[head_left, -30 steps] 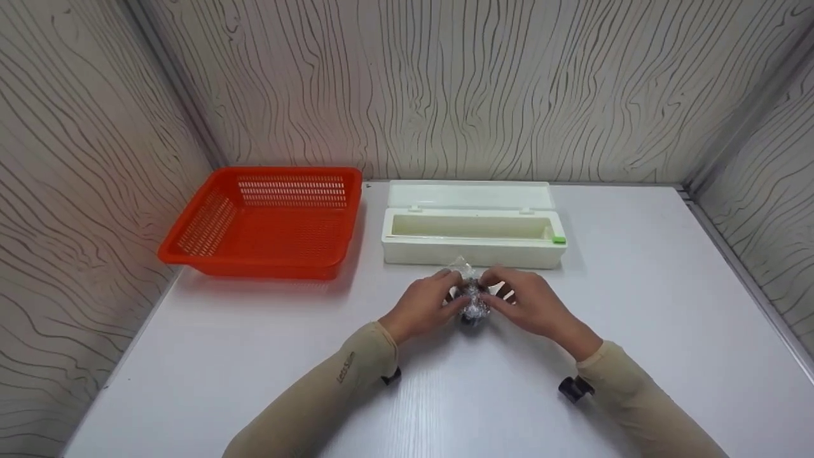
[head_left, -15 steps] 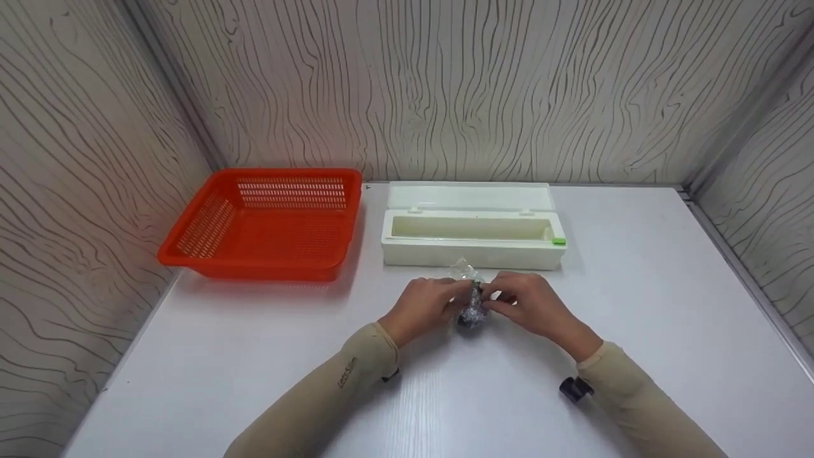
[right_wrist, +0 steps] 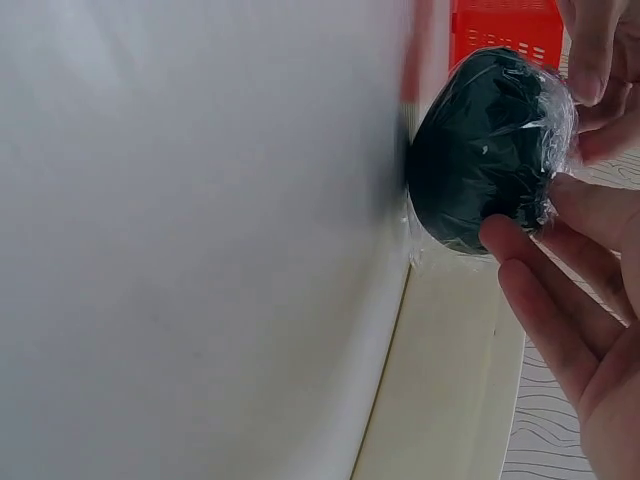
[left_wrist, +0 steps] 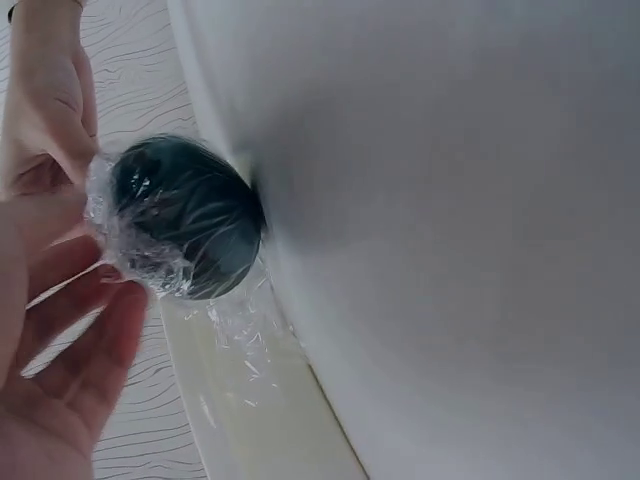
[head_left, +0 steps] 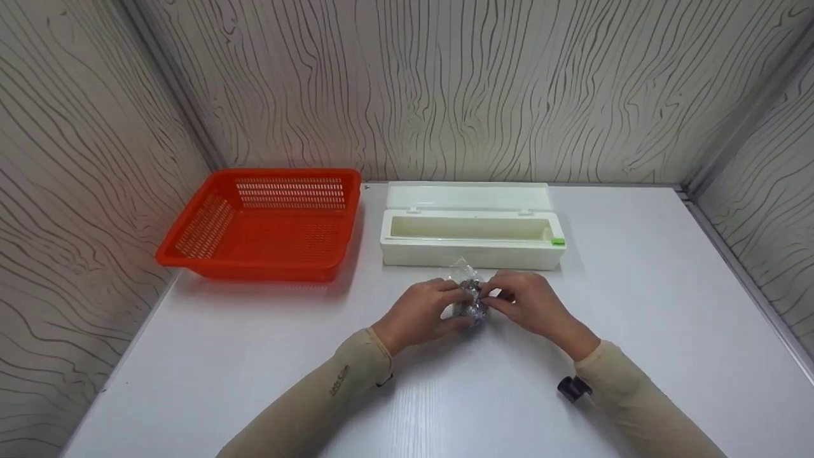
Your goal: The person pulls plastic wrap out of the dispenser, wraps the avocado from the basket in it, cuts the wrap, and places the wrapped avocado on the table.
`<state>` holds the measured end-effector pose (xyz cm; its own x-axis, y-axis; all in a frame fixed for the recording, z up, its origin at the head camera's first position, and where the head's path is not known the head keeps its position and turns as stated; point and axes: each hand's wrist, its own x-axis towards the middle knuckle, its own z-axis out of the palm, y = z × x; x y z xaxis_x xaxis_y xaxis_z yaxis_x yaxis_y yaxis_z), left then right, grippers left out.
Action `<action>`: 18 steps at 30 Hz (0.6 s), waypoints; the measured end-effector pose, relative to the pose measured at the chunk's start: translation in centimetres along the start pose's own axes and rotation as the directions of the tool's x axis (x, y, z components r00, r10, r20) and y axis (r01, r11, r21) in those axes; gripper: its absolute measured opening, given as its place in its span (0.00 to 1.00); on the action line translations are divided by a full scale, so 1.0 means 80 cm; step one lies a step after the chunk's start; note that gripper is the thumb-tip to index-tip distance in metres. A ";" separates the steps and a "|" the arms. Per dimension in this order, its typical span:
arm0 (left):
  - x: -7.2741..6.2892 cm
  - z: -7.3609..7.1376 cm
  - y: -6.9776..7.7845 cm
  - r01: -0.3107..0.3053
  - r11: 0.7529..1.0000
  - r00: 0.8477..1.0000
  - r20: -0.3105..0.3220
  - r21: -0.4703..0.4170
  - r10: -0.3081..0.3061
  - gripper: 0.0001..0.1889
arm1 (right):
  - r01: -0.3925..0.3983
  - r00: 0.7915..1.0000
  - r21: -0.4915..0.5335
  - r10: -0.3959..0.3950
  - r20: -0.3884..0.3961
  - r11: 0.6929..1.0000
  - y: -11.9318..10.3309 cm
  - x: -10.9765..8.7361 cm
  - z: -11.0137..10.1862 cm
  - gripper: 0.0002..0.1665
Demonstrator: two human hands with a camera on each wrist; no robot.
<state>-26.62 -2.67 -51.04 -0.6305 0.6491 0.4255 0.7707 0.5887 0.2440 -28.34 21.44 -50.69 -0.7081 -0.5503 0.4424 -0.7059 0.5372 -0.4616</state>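
A dark green, roundish thing (left_wrist: 190,220) wrapped in clear cling film (head_left: 462,270) stands on the table between both hands. In the right wrist view its dark side (right_wrist: 475,150) is smooth, with crinkled film gathered at the top. My left hand (head_left: 416,315) holds the bundle from the left, thumb at the near side and fingers over the top. From the right, my right hand (head_left: 531,304) pinches the gathered film between thumb and index finger. Its other fingers (right_wrist: 545,305) lie near the side of the bundle. A loose film tail spreads toward the white box (head_left: 474,254).
Just behind the hands, the long white box has its lid (head_left: 470,196) tipped back and a small green slider (head_left: 558,241) at its right front edge. An orange-red plastic basket (head_left: 270,268) stands at the back left. Patterned panels (head_left: 445,89) border the white table (head_left: 636,267).
My left hand has shifted from pinching at the top to a wider hold, its thumb now lower on the near side. The right hand stays at the film, almost unmoved.
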 end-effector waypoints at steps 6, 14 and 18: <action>0.002 0.003 0.001 0.005 0.999 1.000 -0.003 -0.042 -0.005 0.12 | -0.012 1.000 0.019 0.012 -0.005 1.000 0.001 -0.001 0.000 0.12; 0.002 0.004 -0.001 0.007 0.999 1.000 -0.019 -0.048 -0.008 0.09 | -0.006 1.000 0.055 0.006 -0.003 0.998 0.007 0.001 0.001 0.10; 0.002 0.004 -0.002 0.040 0.998 0.999 -0.025 -0.058 -0.042 0.09 | -0.028 1.000 0.090 0.028 0.008 0.996 0.009 0.003 0.001 0.08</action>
<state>-26.91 -2.50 -51.32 -0.6595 0.6116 0.4369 0.7488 0.5854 0.3108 -29.04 21.63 -51.00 -0.7273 -0.5405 0.4230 -0.6812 0.4932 -0.5411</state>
